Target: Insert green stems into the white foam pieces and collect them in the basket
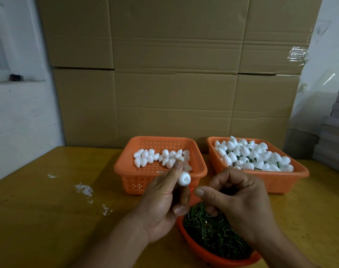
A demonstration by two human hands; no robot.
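Up front, left hand (161, 206) pinches foam piece (184, 179); no legible writing.

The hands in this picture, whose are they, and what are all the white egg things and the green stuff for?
They belong to a person who wears a camera on the head, so you see what that person sees, looking down at a yellow table. There is only this one view.

The left hand pinches one white foam piece, with its hollow end turned toward us. The right hand has its fingers curled; I cannot tell whether it holds a stem.

Below the hands is an orange bowl full of short green stems. Farther back stand two orange baskets. The left basket holds plain foam pieces. The right basket is heaped with foam pieces that have green stems showing among them, so those look finished.

Cardboard boxes stand behind.
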